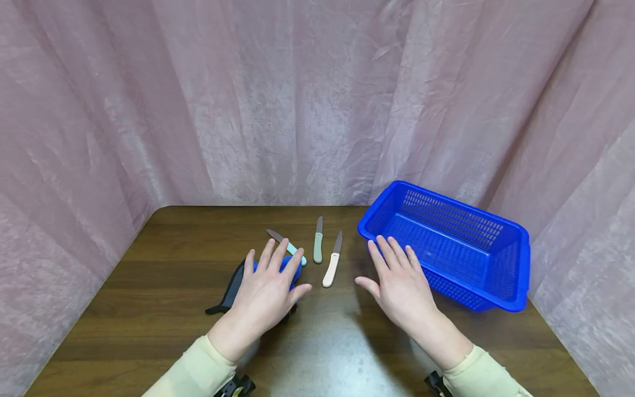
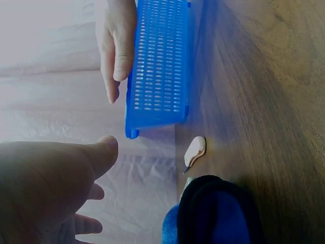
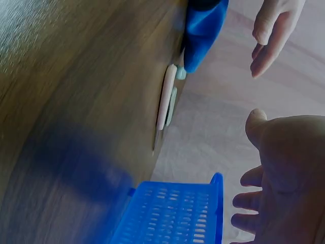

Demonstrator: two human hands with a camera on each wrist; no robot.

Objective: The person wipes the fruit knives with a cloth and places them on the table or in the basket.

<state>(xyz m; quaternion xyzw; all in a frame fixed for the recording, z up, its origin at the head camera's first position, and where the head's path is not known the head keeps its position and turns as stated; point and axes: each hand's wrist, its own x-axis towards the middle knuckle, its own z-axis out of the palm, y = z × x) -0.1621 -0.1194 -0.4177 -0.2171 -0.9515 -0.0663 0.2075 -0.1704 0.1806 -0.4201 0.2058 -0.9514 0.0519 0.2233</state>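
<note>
In the head view my left hand (image 1: 265,295) hovers with spread fingers over a blue-and-black fabric item (image 1: 234,288), partly hiding it. The left wrist view shows this item's dark-rimmed opening (image 2: 218,185) and blue inside; its exact kind is unclear. Just beyond those fingers lies a knife with a light blue handle (image 1: 274,235). A green-handled knife (image 1: 318,249) and a cream-handled knife (image 1: 331,269) lie between the hands, blades pointing away. My right hand (image 1: 405,292), palm down with fingers spread, is held above the table beside the blue plastic basket (image 1: 522,270), holding nothing.
The perforated basket stands at the right of the brown wooden table (image 1: 149,264), set at an angle. A pinkish curtain (image 1: 297,99) hangs behind the table and along both sides.
</note>
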